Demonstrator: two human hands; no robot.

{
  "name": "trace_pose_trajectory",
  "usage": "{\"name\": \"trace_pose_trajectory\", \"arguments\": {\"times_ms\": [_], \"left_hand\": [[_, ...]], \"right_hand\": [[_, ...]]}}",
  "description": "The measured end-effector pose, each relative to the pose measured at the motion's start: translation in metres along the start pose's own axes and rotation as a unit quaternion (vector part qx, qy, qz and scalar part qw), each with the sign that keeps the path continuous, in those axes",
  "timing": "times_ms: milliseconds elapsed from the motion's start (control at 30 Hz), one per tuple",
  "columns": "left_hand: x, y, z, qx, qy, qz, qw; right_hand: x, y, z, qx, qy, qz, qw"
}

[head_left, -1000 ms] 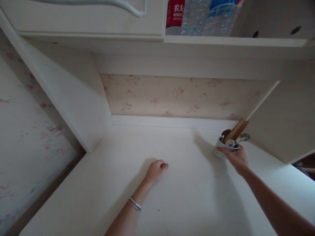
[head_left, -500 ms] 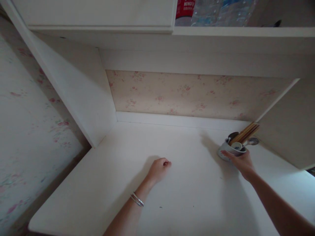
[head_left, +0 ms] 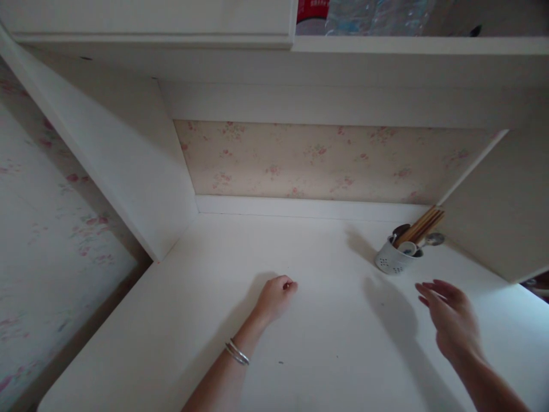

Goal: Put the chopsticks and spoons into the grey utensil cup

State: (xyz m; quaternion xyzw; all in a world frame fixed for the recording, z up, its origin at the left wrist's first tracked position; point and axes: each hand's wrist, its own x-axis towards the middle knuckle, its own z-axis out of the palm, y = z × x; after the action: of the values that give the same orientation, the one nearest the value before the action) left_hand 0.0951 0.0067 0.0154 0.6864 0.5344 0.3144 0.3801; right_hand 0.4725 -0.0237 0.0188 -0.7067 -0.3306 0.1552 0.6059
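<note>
A white utensil holder (head_left: 391, 261) with punched holes stands upright at the right rear of the desk. Wooden chopsticks (head_left: 422, 226) lean out of it, along with spoons, one a metal spoon (head_left: 434, 239) tilting right. My right hand (head_left: 454, 315) hovers in front and to the right of the holder, apart from it, fingers loosely bent and nothing in them. On the middle of the desk rests my left hand (head_left: 277, 296), curled into a loose fist; I see nothing sticking out of it. Silver bangles (head_left: 237, 352) circle that wrist.
Around the white desk (head_left: 240, 246) rise a left side panel (head_left: 124, 149) and a right panel (head_left: 497, 212). Overhead runs a shelf (head_left: 386, 44) bearing clear plastic bottles (head_left: 373, 17) and a red-labelled item (head_left: 312, 11). Small dark specks lie on the desk.
My right hand has let go of the utensil holder and drawn back toward me and to the right. The holder now stands by itself. My left hand stays in place.
</note>
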Motion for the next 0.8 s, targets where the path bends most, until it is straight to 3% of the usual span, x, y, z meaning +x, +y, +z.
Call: {"name": "trace_pose_trajectory", "arguments": {"times_ms": [67, 133, 267, 400, 467, 600, 800], "left_hand": [[0.0, 0.0, 0.0, 0.003, 0.0, 0.0, 1.0], [-0.001, 0.001, 0.0, 0.008, 0.002, -0.004, 1.0], [-0.001, 0.002, 0.001, 0.013, 0.002, -0.009, 1.0], [0.0, 0.001, 0.002, 0.012, 0.008, -0.005, 1.0], [0.001, -0.001, 0.003, 0.008, 0.02, -0.001, 1.0], [0.002, -0.005, 0.004, -0.039, 0.033, 0.007, 0.999], [0.002, -0.001, 0.005, -0.017, -0.012, 0.01, 1.0]], "right_hand": [[-0.025, -0.012, 0.007, 0.048, -0.041, 0.047, 0.997], [-0.051, -0.027, 0.024, 0.048, -0.124, 0.06, 0.989], [-0.101, -0.054, 0.081, 0.074, -0.287, 0.032, 0.955], [-0.145, -0.06, 0.135, 0.044, -0.425, 0.035, 0.903], [-0.161, -0.058, 0.15, -0.002, -0.444, -0.026, 0.895], [-0.172, -0.055, 0.15, -0.072, -0.432, -0.145, 0.887], [-0.168, -0.054, 0.135, -0.108, -0.459, -0.184, 0.863]]}}
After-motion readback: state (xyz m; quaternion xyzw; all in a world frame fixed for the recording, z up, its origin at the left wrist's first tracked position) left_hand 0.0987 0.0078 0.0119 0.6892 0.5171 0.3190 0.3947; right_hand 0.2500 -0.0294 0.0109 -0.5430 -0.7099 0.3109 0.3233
